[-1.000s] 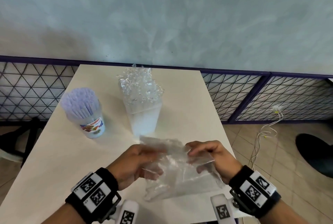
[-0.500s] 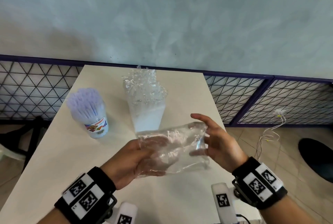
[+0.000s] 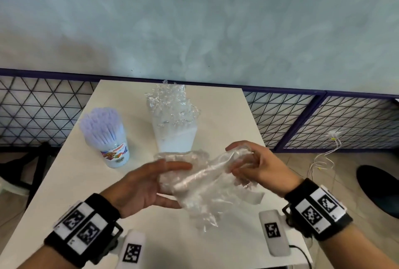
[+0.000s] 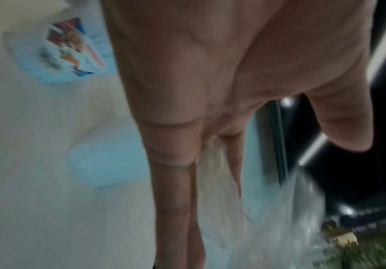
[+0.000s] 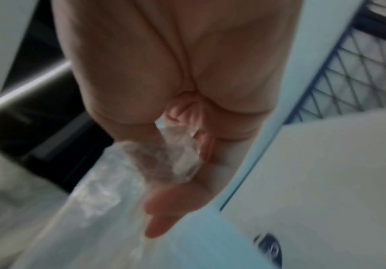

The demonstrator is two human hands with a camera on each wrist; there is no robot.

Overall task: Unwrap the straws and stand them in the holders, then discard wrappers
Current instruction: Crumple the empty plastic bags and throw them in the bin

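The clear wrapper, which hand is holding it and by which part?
The right hand grips the wrapper by its bunched upper right end. The left hand has straight fingers against its left side, supporting rather than gripping it.

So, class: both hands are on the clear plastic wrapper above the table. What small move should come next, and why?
Probably scrunch the clear wrapper into a ball. The right hand already grips one bunched end, the left hand supports the other with straight fingers, and loose film hangs between; a compact wad discards more easily.

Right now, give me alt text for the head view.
Both hands hold a crumpled clear wrapper above a white table: right hand gripping, left hand flatter. Behind stand a straw-filled cup and a wrapper-stuffed container.
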